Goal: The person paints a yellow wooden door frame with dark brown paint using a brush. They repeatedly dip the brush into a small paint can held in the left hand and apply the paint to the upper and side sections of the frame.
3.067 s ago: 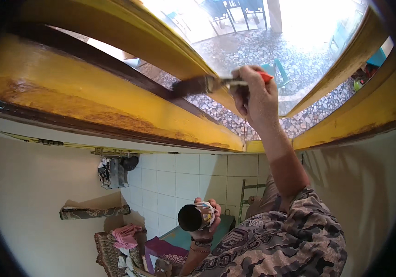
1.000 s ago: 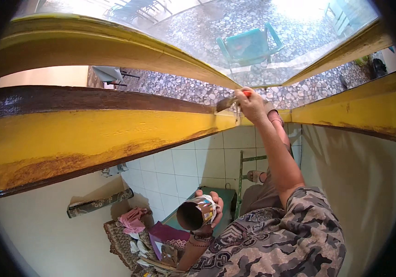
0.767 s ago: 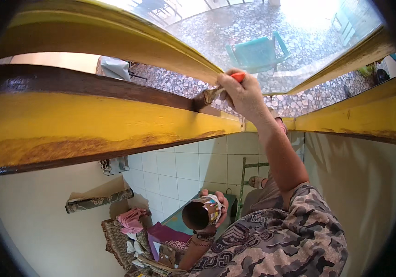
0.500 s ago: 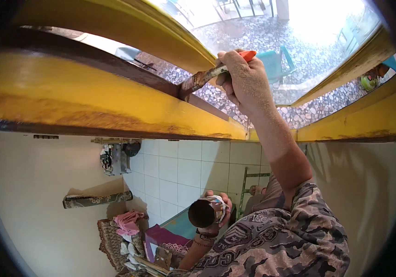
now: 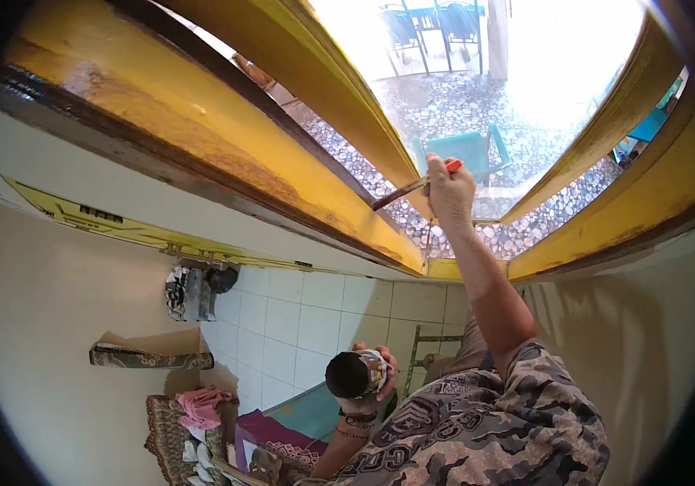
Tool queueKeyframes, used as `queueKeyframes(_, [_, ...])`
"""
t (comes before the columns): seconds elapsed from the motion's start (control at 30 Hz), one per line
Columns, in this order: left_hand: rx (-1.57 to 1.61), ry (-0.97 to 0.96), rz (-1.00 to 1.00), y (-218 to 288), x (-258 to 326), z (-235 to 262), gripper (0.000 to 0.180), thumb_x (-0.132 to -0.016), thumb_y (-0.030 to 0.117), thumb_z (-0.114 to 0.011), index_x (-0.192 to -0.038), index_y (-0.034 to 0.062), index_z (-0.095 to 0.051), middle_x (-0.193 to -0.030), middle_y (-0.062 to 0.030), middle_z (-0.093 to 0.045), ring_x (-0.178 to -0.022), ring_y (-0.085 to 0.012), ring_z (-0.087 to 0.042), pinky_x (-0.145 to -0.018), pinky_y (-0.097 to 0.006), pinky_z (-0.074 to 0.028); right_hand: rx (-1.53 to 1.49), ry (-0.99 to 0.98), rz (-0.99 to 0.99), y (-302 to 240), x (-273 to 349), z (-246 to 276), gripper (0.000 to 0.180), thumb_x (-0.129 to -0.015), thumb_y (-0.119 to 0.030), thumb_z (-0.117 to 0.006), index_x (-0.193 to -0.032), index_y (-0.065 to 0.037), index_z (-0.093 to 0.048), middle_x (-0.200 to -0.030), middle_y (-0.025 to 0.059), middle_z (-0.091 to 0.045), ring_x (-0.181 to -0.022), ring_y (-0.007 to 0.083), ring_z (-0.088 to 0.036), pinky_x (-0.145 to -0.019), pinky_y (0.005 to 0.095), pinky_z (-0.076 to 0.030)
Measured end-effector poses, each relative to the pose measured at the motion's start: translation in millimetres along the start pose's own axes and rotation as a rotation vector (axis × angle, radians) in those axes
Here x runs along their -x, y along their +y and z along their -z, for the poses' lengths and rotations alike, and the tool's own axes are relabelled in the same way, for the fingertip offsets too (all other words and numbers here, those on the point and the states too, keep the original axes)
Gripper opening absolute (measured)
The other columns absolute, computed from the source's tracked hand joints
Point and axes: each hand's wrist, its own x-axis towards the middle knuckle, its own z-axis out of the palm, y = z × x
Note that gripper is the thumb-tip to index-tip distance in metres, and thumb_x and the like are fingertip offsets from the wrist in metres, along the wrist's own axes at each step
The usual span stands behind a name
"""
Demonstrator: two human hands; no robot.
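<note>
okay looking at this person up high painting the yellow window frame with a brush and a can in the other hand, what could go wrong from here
1. The right hand reaches far up to press the brush on the yellow frame; from this height above the tiled floor, overreaching could cost balance.
2. The left hand holds the open can low by the chest; a tilt could spill onto the fabric items below.
3. The brush could drip downward.
</note>
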Motion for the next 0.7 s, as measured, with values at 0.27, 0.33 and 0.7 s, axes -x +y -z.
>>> queueKeyframes(0.27, [0.021, -0.007, -0.061, -8, 9, -3, 0.054, -0.082, 0.052, -0.055, -0.118, 0.0130, -0.049, -0.110, -0.0247, -0.047, -0.092, -0.0353, -0.052, -0.042, -0.029, -0.047, -0.256, -0.106, -0.076, -118, 11, -36, 0.028, -0.087, -0.029, -0.057, -0.071, -0.006, -0.050, -0.049, 0.0018, -0.047, -0.033, 0.0065, -0.039, -0.029, 0.0228, -0.027])
queueKeyframes(0.33, [0.037, 0.016, -0.083, -11, 12, -1, 0.054, -0.082, 0.053, -0.056, -0.118, 0.0131, -0.049, -0.111, -0.0246, -0.047, -0.091, -0.0354, -0.052, -0.042, -0.029, -0.047, -0.301, -0.112, -0.018, -138, 7, -44, 0.028, -0.087, -0.029, -0.057, -0.072, -0.006, -0.051, -0.049, 0.0022, -0.048, -0.033, 0.0069, -0.039, -0.028, 0.0227, -0.028])
queueKeyframes(0.7, [0.077, 0.031, -0.061, -10, 16, 6, 0.061, -0.075, 0.058, -0.056, -0.116, 0.0134, -0.050, -0.111, -0.0235, -0.048, -0.090, -0.0358, -0.052, -0.043, -0.031, -0.046, -0.488, -0.161, 0.267, -250, 11, -64, 0.029, -0.088, -0.028, -0.057, -0.077, -0.001, -0.056, -0.053, 0.0057, -0.055, -0.034, 0.0088, -0.043, -0.029, 0.0224, -0.031])
